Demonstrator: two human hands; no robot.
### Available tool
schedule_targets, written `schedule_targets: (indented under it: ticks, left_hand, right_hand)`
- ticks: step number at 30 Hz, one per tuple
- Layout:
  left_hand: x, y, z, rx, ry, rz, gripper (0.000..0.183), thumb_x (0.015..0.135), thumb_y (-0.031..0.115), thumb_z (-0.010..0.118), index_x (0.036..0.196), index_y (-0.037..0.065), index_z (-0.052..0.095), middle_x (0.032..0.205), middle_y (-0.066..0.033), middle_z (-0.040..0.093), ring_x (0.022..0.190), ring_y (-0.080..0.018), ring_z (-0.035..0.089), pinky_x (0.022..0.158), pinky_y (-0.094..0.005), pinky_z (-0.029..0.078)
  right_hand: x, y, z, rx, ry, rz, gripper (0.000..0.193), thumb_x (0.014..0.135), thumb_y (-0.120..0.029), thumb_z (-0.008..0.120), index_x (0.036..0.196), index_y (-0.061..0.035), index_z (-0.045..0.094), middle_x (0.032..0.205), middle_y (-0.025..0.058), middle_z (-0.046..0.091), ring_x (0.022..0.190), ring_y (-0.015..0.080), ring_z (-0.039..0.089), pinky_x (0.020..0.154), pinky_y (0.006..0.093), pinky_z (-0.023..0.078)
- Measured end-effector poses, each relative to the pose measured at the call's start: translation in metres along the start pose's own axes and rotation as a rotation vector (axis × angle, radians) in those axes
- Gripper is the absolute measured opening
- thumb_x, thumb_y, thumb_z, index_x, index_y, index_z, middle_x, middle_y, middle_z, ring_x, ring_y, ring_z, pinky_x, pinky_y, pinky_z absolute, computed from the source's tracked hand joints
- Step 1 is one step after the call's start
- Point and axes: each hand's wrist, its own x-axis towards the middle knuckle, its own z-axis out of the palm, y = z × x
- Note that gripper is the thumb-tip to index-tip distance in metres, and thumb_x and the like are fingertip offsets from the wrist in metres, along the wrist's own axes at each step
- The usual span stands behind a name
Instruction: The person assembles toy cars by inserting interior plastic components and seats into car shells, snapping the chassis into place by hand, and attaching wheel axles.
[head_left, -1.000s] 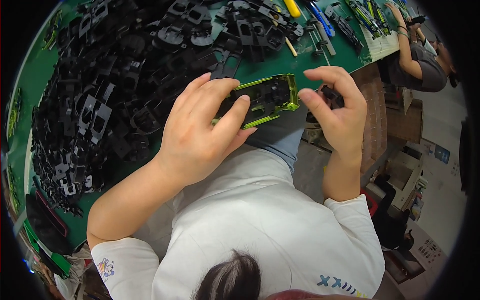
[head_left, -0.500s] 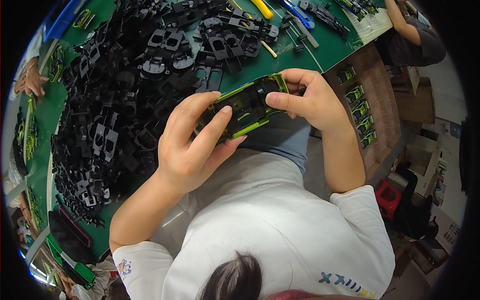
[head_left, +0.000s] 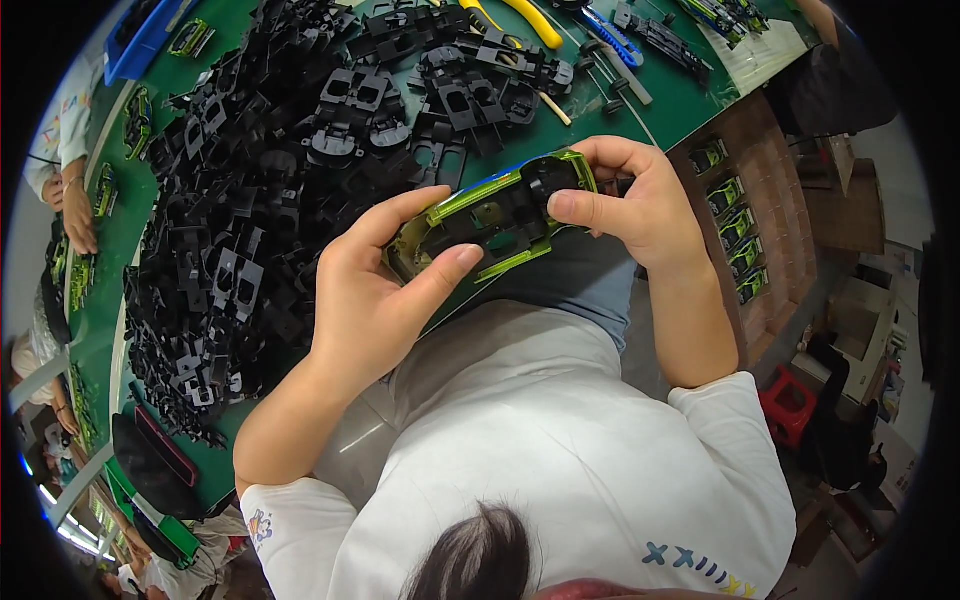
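We worked over the green table point(head_left: 660, 100), its black parts point(head_left: 230, 230) heaped within reach; our left hand point(head_left: 370, 300) and right hand point(head_left: 640, 205) both closed on the upturned car shell point(head_left: 490, 215), steadying its open underside.

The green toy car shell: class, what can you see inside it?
Inside the upturned green toy car shell sits a black chassis piece. The right hand covers one end, and the left hand grips the other, so whatever lies under the fingers is hidden.

green toy car shell point(head_left: 490, 215): 1 | yellow-handled pliers point(head_left: 520, 15): 1 | black plastic parts point(head_left: 250, 220): too many to count
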Motion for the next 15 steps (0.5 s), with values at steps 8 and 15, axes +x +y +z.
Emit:
schedule_targets:
  ticks: [8, 15]
  left_hand:
    - [0.001, 0.004, -0.014, 0.607, 0.014, 0.751, 0.046, 0.069, -0.007, 0.076, 0.114, -0.005, 0.066, 0.104, -0.0156, 0.072, 0.087, -0.0254, 0.072, 0.075, -0.0291, 0.057]
    - [0.002, 0.004, -0.019, 0.737, -0.090, 1.277, 0.038, 0.073, -0.003, 0.071, 0.110, -0.007, 0.064, 0.104, -0.0238, 0.070, 0.092, -0.0354, 0.071, 0.072, -0.0330, 0.058]
  right_hand:
    - [-0.005, 0.008, -0.007, -0.235, -0.019, -0.746, 0.032, 0.071, -0.005, 0.084, 0.099, -0.0005, 0.069, 0.089, 0.0054, 0.070, 0.075, 0.0113, 0.064, 0.067, 0.0215, 0.051]
    - [-0.019, 0.010, -0.015, -0.578, -0.046, -1.229, 0.029, 0.077, -0.013, 0.079, 0.099, -0.0012, 0.064, 0.095, 0.0209, 0.070, 0.071, 0.0251, 0.068, 0.061, 0.0299, 0.054]
